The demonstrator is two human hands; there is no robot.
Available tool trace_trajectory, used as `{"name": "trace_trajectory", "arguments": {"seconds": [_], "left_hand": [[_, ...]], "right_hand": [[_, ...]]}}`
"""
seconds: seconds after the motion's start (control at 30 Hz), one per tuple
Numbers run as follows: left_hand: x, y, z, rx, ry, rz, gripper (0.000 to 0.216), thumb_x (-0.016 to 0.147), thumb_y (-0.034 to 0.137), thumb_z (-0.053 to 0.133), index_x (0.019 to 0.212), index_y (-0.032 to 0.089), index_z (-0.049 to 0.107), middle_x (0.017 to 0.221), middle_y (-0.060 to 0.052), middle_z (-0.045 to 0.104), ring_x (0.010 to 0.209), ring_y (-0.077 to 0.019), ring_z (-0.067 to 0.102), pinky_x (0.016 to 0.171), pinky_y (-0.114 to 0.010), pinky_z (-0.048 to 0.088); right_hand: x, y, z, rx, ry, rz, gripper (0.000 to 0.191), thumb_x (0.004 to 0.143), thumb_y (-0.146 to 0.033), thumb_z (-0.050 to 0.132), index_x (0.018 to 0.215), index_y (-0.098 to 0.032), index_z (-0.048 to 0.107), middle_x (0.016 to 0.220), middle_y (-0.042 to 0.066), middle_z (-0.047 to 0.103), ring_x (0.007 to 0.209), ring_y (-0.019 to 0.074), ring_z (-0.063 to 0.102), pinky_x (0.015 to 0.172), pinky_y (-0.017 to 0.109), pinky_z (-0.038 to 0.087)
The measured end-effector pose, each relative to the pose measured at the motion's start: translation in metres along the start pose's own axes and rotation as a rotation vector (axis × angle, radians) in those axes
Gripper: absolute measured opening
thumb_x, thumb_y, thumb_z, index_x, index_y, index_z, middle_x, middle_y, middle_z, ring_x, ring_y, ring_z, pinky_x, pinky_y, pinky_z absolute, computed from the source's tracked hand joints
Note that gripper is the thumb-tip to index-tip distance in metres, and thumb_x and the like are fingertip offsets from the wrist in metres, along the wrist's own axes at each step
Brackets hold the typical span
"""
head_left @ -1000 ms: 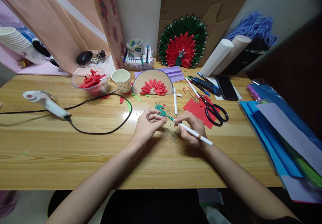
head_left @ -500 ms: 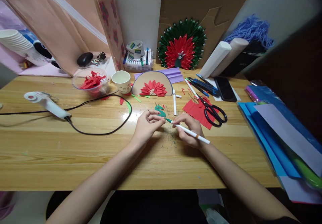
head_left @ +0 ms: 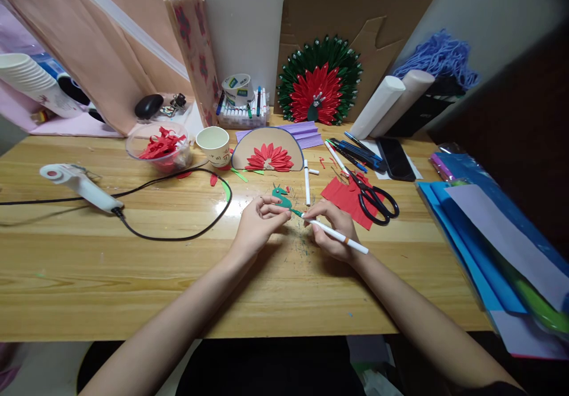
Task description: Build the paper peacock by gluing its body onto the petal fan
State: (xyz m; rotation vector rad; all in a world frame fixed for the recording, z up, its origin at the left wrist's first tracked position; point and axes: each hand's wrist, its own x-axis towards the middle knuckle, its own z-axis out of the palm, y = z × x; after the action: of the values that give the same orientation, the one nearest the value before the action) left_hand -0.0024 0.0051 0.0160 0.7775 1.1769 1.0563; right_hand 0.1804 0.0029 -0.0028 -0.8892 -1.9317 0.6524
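Note:
My left hand (head_left: 258, 225) is closed in a pinch, its fingertips at one end of a small green strip (head_left: 297, 212). A green bird-shaped cutout (head_left: 281, 195) with a pointed beak shows just behind those fingers; whether they touch it I cannot tell. In my right hand (head_left: 331, 230) is a white marker (head_left: 344, 240) with an orange band, held slanted like a pen. Its front end meets the green strip between the two hands. Beyond them stands a tan half-round card (head_left: 243, 152) with red paper petals (head_left: 272, 156) and a dark blue edge.
Black-handled scissors (head_left: 377, 201) lie on red crepe paper (head_left: 335, 194) to the right. A white glue gun (head_left: 82, 188) with a looping black cord (head_left: 195, 239) is at left. A paper cup (head_left: 214, 146), a bowl of red scraps (head_left: 160, 147) and an uncapped white marker (head_left: 307, 182) are further back.
The whole view has shifted slightly. Both hands keep almost the same pose around the green strip and the marker.

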Motion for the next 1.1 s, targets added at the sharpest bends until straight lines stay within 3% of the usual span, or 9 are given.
{"name": "trace_trajectory", "arguments": {"seconds": [0.1, 0.23, 0.57, 0.87, 1.1], "left_hand": [[0.0005, -0.0006, -0.0004, -0.008, 0.01, 0.0, 0.04, 0.057, 0.019, 0.079, 0.087, 0.014, 0.053, 0.069, 0.0, 0.067, 0.066, -0.0119, 0.064, 0.071, -0.026, 0.048], [0.0011, -0.0012, -0.0005, -0.016, -0.006, -0.002, 0.04, 0.056, 0.018, 0.079, 0.086, 0.013, 0.053, 0.07, -0.001, 0.068, 0.067, -0.0124, 0.065, 0.073, -0.028, 0.048], [0.0003, 0.0006, -0.0004, -0.07, -0.023, -0.004, 0.042, 0.056, 0.015, 0.081, 0.089, 0.013, 0.055, 0.078, -0.005, 0.072, 0.076, -0.0158, 0.068, 0.08, -0.031, 0.049], [0.0019, -0.0015, -0.0018, -0.182, -0.053, -0.109, 0.043, 0.057, 0.014, 0.081, 0.091, 0.014, 0.055, 0.081, -0.003, 0.073, 0.071, -0.0109, 0.067, 0.075, -0.024, 0.05], [0.0013, -0.0009, -0.002, -0.252, -0.035, -0.185, 0.042, 0.057, 0.01, 0.079, 0.091, 0.016, 0.054, 0.081, -0.004, 0.073, 0.072, -0.0127, 0.068, 0.078, -0.026, 0.051]], "right_hand": [[-0.0007, 0.0009, -0.0003, 0.039, 0.045, 0.023, 0.021, 0.077, -0.012, 0.052, 0.094, -0.022, 0.056, 0.081, 0.003, 0.06, 0.074, 0.0174, 0.059, 0.069, 0.033, 0.048], [-0.0006, 0.0001, 0.0005, 0.052, -0.017, 0.031, 0.02, 0.077, -0.012, 0.053, 0.093, -0.022, 0.057, 0.083, 0.003, 0.062, 0.075, 0.0174, 0.061, 0.069, 0.032, 0.049], [-0.002, 0.0025, 0.0018, 0.061, -0.004, 0.049, 0.02, 0.078, -0.013, 0.052, 0.094, -0.023, 0.057, 0.084, 0.003, 0.061, 0.075, 0.0175, 0.061, 0.069, 0.033, 0.05], [-0.0002, -0.001, 0.0005, 0.012, -0.015, 0.004, 0.022, 0.075, -0.012, 0.053, 0.093, -0.023, 0.057, 0.081, 0.003, 0.062, 0.073, 0.0173, 0.06, 0.067, 0.031, 0.049], [0.0007, -0.0008, 0.0003, -0.015, 0.017, -0.031, 0.022, 0.074, -0.012, 0.053, 0.093, -0.023, 0.057, 0.08, 0.002, 0.062, 0.072, 0.0176, 0.06, 0.066, 0.032, 0.05]]}}
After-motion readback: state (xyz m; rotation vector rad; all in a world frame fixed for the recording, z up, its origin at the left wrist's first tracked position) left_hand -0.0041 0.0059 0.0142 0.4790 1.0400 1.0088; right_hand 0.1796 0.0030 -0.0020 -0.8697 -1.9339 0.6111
